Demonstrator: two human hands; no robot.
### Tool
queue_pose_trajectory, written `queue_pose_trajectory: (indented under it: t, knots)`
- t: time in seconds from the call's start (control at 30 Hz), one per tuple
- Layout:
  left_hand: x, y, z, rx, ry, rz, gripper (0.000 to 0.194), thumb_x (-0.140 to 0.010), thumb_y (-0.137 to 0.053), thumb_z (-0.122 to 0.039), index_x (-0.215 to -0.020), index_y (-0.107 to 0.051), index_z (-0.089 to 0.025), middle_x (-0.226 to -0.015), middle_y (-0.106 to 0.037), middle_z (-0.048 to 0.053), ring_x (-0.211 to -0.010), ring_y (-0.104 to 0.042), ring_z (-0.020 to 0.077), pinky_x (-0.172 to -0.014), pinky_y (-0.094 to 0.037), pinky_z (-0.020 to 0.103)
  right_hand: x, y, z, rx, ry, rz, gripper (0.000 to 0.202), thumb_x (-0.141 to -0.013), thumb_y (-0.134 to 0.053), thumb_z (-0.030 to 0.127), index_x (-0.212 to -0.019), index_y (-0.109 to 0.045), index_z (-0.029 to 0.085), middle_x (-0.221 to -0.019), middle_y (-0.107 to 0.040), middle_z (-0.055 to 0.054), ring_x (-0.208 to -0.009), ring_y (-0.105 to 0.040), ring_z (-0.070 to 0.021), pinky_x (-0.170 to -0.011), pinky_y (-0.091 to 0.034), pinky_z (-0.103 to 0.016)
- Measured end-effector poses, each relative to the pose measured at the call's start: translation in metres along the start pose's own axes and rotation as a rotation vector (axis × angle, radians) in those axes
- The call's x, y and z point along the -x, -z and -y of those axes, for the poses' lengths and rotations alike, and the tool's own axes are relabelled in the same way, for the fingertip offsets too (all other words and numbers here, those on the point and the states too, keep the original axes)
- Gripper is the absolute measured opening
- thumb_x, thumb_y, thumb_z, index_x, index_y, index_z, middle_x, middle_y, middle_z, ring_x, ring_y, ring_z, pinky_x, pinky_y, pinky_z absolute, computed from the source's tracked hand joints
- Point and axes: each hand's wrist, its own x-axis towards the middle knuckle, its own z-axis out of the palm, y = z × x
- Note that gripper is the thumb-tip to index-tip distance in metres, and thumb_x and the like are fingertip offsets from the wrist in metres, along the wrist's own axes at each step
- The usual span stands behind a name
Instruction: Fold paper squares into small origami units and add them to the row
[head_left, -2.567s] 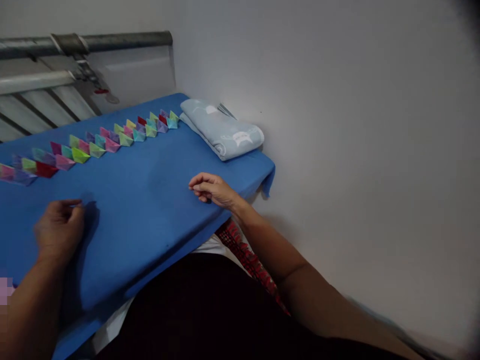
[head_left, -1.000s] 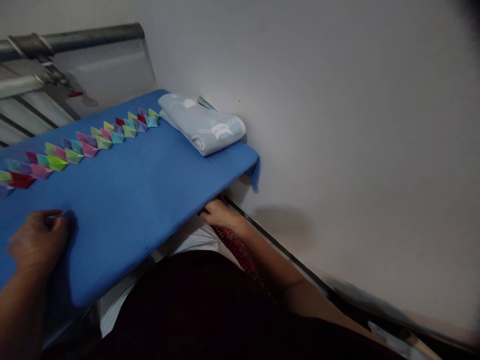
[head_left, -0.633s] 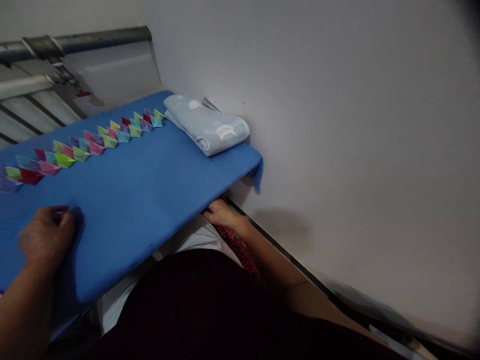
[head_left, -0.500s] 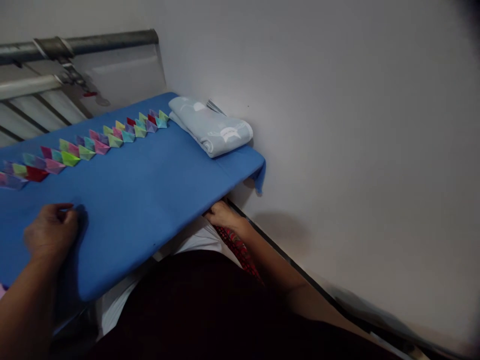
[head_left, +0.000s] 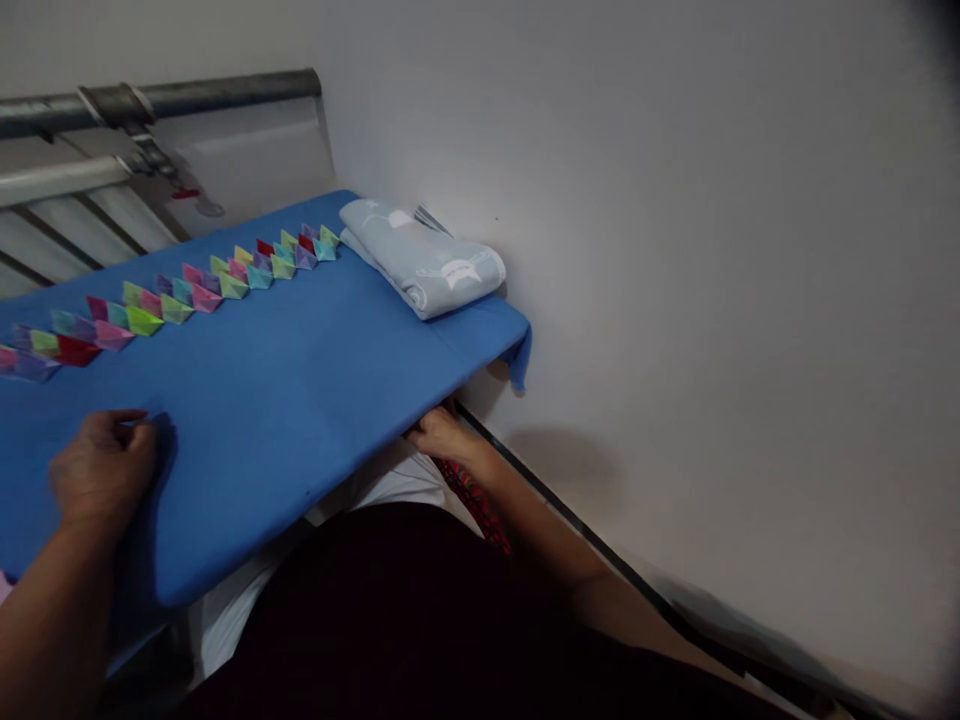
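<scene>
**Right hand (head_left: 442, 435) at the table's front edge, left hand (head_left: 105, 465) curled at its top**

The right hand's fingertips go out of sight beneath the edge of the rectangular table covered in smooth blue cloth (head_left: 277, 400), so I cannot tell whether they grip anything. The left hand's fingers are bent inward, thumb close to the forefinger; whether something sits inside the curl, or whether the hand touches the cloth, cannot be told.

Beyond the left hand, small pointed folded-paper pieces in pink, green, purple, red, yellow and turquoise (head_left: 176, 308) stand in a long overlapping row across the blue tabletop, from the left border of the view to a folded pale grey-blue cloth with white figures (head_left: 427, 262). That bundle lies at the right end, beside the plain whitish wall (head_left: 675, 250).

Behind the table are a white ribbed radiator (head_left: 75, 225) and a thick grey metal pipe (head_left: 225, 95).
</scene>
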Motion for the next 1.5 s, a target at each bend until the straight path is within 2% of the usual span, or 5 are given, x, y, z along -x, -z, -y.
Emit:
queue_pose_trajectory:
  t: [0.3, 0.63, 0.9, 1.23, 1.5]
  knots:
    - [0.004, 0.011, -0.011, -0.063, 0.072, 0.119, 0.039, -0.083, -0.050, -0.036, -0.115, -0.063, -0.019, -0.081, -0.063, 0.000, -0.061, -0.047, 0.0148, -0.051, -0.026, 0.019, -0.005, -0.007, -0.008, 0.037, 0.026, 0.013, 0.027, -0.076, -0.060, 0.010, -0.099, -0.071, 0.018, -0.101, -0.072, -0.006, -0.096, -0.063, -0.0225, -0.084, -0.048, -0.031]
    - [0.004, 0.011, -0.010, -0.059, 0.071, 0.126, 0.039, -0.085, -0.051, -0.039, -0.116, -0.063, -0.019, -0.080, -0.063, -0.001, -0.061, -0.048, 0.0147, -0.053, -0.028, 0.020, 0.001, -0.012, -0.015, 0.081, -0.050, 0.006, 0.019, -0.079, -0.059, 0.017, -0.092, -0.072, 0.014, -0.091, -0.073, -0.007, -0.082, -0.064, -0.0199, -0.071, -0.046, -0.026]
    - [0.006, 0.012, -0.013, -0.056, 0.085, 0.106, 0.040, -0.083, -0.052, -0.038, -0.117, -0.062, -0.020, -0.088, -0.068, 0.000, -0.069, -0.054, 0.0172, -0.060, -0.036, 0.022, -0.001, -0.008, -0.018, 0.087, -0.101, -0.002, 0.021, -0.078, -0.060, 0.016, -0.096, -0.073, 0.015, -0.088, -0.073, -0.006, -0.082, -0.063, -0.0190, -0.068, -0.045, -0.023]
    - [0.004, 0.009, -0.006, 0.036, 0.042, 0.076, 0.036, -0.082, -0.054, -0.039, -0.110, -0.063, -0.019, -0.074, -0.060, -0.001, -0.064, -0.051, 0.0158, -0.053, -0.029, 0.019, -0.001, -0.016, -0.021, 0.085, -0.117, 0.016, 0.020, -0.078, -0.059, 0.016, -0.091, -0.073, 0.017, -0.086, -0.074, -0.005, -0.082, -0.064, -0.0197, -0.068, -0.045, -0.024]
    - [0.006, 0.012, -0.006, 0.024, -0.002, 0.137, 0.039, -0.087, -0.047, -0.039, -0.115, -0.060, -0.016, -0.088, -0.066, 0.003, -0.074, -0.057, 0.0176, -0.059, -0.035, 0.021, -0.004, -0.023, -0.022, 0.121, -0.101, 0.054, 0.016, -0.077, -0.059, 0.015, -0.085, -0.073, 0.017, -0.081, -0.073, -0.005, -0.077, -0.063, -0.0193, -0.065, -0.045, -0.025]
